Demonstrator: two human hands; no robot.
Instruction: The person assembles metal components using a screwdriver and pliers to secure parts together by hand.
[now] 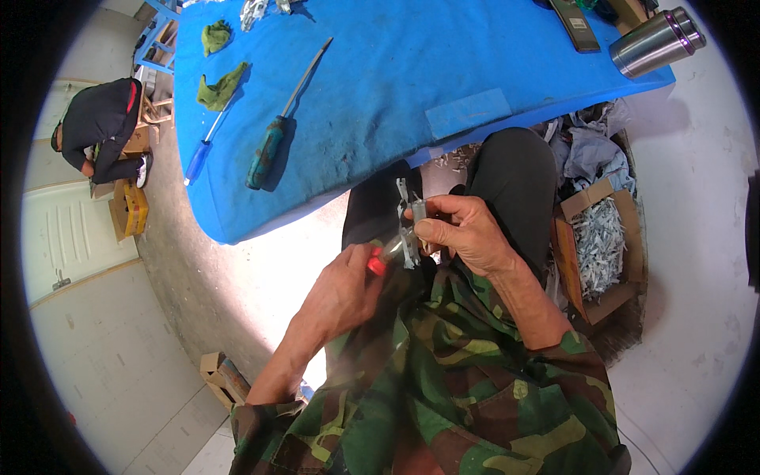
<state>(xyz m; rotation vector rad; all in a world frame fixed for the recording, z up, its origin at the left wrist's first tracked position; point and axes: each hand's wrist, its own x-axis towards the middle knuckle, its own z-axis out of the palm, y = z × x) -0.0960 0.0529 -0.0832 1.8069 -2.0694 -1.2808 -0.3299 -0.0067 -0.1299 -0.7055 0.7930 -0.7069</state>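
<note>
A blue surface (412,87) fills the upper middle of the view, scuffed and dusty, with a paler blue patch near its front edge. Below it the person sits with dark-trousered knees just under that edge, camouflage sleeves coming up from the bottom. At the far left another person in dark clothes crouches on the floor beside some small cartons. To the right of the knees stands an open cardboard box (599,252) full of small pale metal pieces, with crumpled cloth behind it.

On the surface lie a large screwdriver with a green handle (269,146), a thinner screwdriver with a blue handle (199,157) just beside it, two green rags (222,85) near the left end, and a steel flask (655,41) on its side at the right corner.

The right hand (467,233) is closed around a small metal bracket (409,229), pinching it between thumb and fingers, held in the air over the lap between the knees. The left hand (340,293) is clenched on a red-handled tool (377,263), whose tip meets the bracket's lower part; the tip itself is too small to make out.

The bracket looks like thin bent sheet metal: light, stiff, likely sharp along its cut edges and slippery on its flat faces. It seems best held on the broad flats near its upper end, clear of the edges and of the tool's tip
</note>
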